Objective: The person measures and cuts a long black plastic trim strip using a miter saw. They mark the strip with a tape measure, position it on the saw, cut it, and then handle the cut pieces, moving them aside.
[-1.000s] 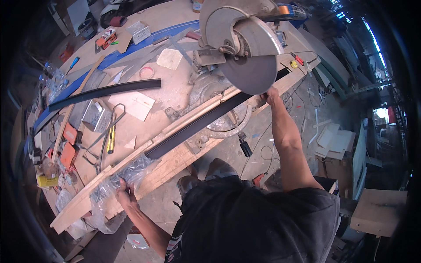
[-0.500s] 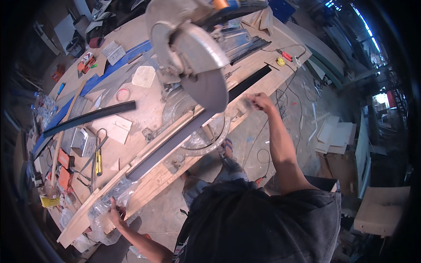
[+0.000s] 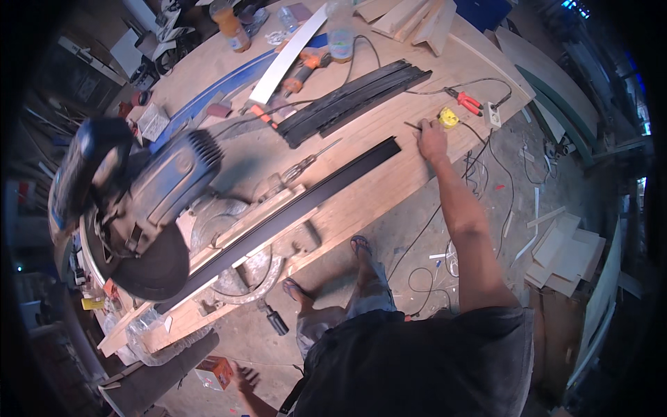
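Note:
My right hand (image 3: 432,141) is closed on a thin dark stick-like item (image 3: 412,125), beside a yellow tape measure (image 3: 448,117) on the plywood bench (image 3: 368,194). My left hand (image 3: 246,379) hangs below the bench's near edge with fingers apart and empty, close to an orange box (image 3: 217,374). A long black channel strip (image 3: 326,190) lies diagonally across the base of a mitre saw (image 3: 160,194), along a wooden batten. Clear plastic wrap (image 3: 149,323) is bunched at the left end of the boards.
Behind are black profiles (image 3: 347,97), red pliers (image 3: 467,102), a socket (image 3: 493,115), an orange power tool (image 3: 302,73), bottles (image 3: 340,35) and wooden offcuts (image 3: 410,21). Cables and stacked boards (image 3: 566,250) lie on the floor at the right, near my feet (image 3: 360,247).
My view has swung right, shifting the saw leftward. My left hand has let go of the wrapped end and dropped below the bench; my right has moved along to beside the tape measure.

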Available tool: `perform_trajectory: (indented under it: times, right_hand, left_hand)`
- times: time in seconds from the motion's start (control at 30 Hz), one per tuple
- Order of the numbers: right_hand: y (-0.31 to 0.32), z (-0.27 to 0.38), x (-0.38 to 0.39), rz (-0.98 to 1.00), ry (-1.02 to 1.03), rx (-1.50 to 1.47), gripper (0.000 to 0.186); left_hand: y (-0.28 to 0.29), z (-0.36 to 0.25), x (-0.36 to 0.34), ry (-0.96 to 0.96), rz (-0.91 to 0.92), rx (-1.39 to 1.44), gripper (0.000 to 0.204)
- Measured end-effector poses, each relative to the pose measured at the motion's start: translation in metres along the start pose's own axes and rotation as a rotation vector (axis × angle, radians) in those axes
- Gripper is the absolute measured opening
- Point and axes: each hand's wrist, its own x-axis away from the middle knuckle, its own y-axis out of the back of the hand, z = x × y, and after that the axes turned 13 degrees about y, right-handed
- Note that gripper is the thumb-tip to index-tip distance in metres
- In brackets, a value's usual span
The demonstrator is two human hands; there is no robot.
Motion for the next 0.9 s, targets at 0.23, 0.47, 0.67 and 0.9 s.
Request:
perform_trajectory:
  times: [0.23, 0.47, 0.67, 0.9]
  right_hand:
    - [0.017, -0.045, -0.026, -0.178, -0.111, -0.268, 0.050]
    - [0.061, -0.101, -0.033, 0.174, -0.125, -0.129, 0.074]
    - [0.095, -0.070, 0.052, 0.082, -0.278, -0.369, 0.072]
    - [0.121, 0.161, 0.287, 0.402, -0.110, -1.289, 0.101]
  left_hand:
    - [-0.089, 0.110, 0.092, 0.137, 0.189, -0.356, 0.078]
    - [-0.158, 0.042, 0.158, 0.111, 0.149, -0.835, 0.050]
    - [-0.229, -0.005, 0.238, -0.437, 0.247, -1.677, 0.060]
    - [-0.301, 0.010, 0.314, -0.953, 0.783, -0.683, 0.058]
